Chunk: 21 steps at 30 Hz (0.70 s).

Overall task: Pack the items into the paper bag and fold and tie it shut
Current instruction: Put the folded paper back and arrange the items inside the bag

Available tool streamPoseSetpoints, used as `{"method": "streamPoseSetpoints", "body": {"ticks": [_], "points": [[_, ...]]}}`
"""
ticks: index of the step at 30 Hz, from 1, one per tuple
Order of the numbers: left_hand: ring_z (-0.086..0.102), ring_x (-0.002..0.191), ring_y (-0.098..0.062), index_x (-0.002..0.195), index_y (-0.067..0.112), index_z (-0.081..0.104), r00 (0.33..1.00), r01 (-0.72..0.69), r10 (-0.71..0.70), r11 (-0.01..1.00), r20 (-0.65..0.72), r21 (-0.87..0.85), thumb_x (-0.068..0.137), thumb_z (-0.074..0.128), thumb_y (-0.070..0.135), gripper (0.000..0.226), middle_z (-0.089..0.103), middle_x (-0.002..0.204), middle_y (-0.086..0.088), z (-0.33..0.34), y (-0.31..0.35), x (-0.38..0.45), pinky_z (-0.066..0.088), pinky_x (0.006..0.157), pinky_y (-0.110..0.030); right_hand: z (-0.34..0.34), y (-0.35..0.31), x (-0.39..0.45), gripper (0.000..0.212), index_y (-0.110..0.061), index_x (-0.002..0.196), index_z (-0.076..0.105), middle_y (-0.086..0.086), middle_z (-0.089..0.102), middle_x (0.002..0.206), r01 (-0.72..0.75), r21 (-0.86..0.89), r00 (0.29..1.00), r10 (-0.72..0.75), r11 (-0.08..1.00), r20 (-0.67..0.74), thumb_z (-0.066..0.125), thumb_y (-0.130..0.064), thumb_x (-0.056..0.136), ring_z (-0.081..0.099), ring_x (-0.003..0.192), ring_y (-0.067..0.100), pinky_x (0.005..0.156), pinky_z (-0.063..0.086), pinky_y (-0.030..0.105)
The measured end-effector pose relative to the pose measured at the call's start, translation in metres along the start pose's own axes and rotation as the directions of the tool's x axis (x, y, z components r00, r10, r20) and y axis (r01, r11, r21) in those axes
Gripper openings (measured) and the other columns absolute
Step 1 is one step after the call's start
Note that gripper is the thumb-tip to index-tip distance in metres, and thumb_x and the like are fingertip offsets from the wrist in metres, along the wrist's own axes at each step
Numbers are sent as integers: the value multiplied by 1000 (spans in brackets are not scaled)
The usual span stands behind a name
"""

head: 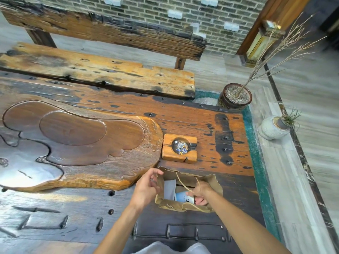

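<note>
Now, paper bag [189, 189]: upright on the tabletop [201, 125], mouth open.
Left hand [146, 187]: pinches the rim, spreading it for loading.
Right hand [200, 194]: inside, gripping a white box [184, 197].

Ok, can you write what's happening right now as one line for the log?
step: packing | left hand: holds paper bag rim open | right hand: inside bag, gripping white-and-blue item | bag: upright, untied

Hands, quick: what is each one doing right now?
Left hand: pinches the left rim of the paper bag, holding it open.
Right hand: inside the bag, grips a pale blue box.
</note>
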<state>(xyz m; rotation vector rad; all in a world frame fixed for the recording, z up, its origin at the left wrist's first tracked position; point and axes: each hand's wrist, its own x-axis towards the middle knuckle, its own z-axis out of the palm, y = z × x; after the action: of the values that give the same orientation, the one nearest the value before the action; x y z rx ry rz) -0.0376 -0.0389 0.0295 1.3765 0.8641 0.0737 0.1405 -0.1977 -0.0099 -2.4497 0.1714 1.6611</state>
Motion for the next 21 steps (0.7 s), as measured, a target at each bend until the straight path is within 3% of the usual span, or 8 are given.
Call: {"method": "streamPoseSetpoints", "body": {"ticks": [2, 7, 9, 12, 14, 16, 17, 21], "points": [[36, 52, -3, 91, 33, 67, 1000, -3, 3, 1000, -9, 5, 67, 48, -29, 69, 38, 75, 8, 0, 3, 1, 49, 76, -34, -2, -3, 2, 35, -14, 69, 51, 3, 45, 59, -34, -91, 999, 33, 995, -13, 75, -34, 85, 42, 47, 14, 51, 49, 25], [37, 52, -2, 89, 32, 69, 1000, 29, -29, 998, -4, -59, 67, 43, -32, 72, 39, 74, 8, 0, 7, 3, 50, 75, -33, -4, -9, 7, 30, -17, 73, 46, 1, 46, 61, -6, -101, 1000, 6, 995, -7, 69, -22, 91, 47, 32, 13, 31, 39, 21], [38, 52, -1, 92, 29, 68, 999, 35, -35, 998, -3, -51, 68, 42, -32, 70, 40, 74, 8, -1, 9, 2, 52, 75, -33, -3, -5, 9, 18, -18, 95, 57, 1, 49, 70, 100, 38, 995, -100, 994, -13, 65, -2, 89, 49, 23, 2, 27, 40, 14], [38, 54, -1, 97, 24, 67, 1000, 23, -23, 1000, -5, -21, 69, 44, -31, 66, 40, 77, 6, -4, 11, 2, 52, 73, -31, 1, -5, 17, 42, 2, 134, 50, 14, 65, 93, 112, 20, 993, -111, 993, -41, 56, 2, 92, 50, 25, -2, 27, 40, 13], [39, 55, -3, 98, 24, 66, 1000, 21, -21, 1000, -9, -6, 69, 47, -29, 64, 40, 78, 6, -5, 12, 4, 51, 70, -28, 9, -6, 21, 34, 4, 126, 57, 16, 71, 115, 94, -149, 991, -107, 984, -78, 61, -7, 93, 60, 41, 0, 29, 36, 13], [39, 56, -5, 98, 23, 67, 1000, 17, -17, 1000, -15, 7, 69, 49, -28, 61, 40, 78, 6, -7, 14, 5, 49, 66, -25, 13, -6, 24, 16, -1, 89, 61, 9, 76, 83, 70, -261, 994, -89, 963, -62, 64, -17, 94, 58, 33, 2, 25, 30, 12], [38, 56, -6, 97, 23, 67, 1000, 18, -18, 1000, -13, 7, 68, 50, -27, 61, 39, 78, 6, -7, 15, 5, 47, 66, -25, 15, -4, 29, 25, -5, 77, 56, 7, 74, 68, 63, -300, 994, -85, 952, -61, 63, -20, 95, 49, 23, 2, 25, 28, 11], [37, 52, -2, 97, 23, 66, 1000, 28, -28, 1000, -2, -1, 68, 51, -27, 60, 37, 77, 7, -6, 16, 7, 43, 69, -31, 9, -6, 33, 14, -14, 81, 61, 8, 78, 79, 128, -412, 989, -147, 902, -16, 67, -22, 91, 42, 25, 2, 30, 32, 11]]}}
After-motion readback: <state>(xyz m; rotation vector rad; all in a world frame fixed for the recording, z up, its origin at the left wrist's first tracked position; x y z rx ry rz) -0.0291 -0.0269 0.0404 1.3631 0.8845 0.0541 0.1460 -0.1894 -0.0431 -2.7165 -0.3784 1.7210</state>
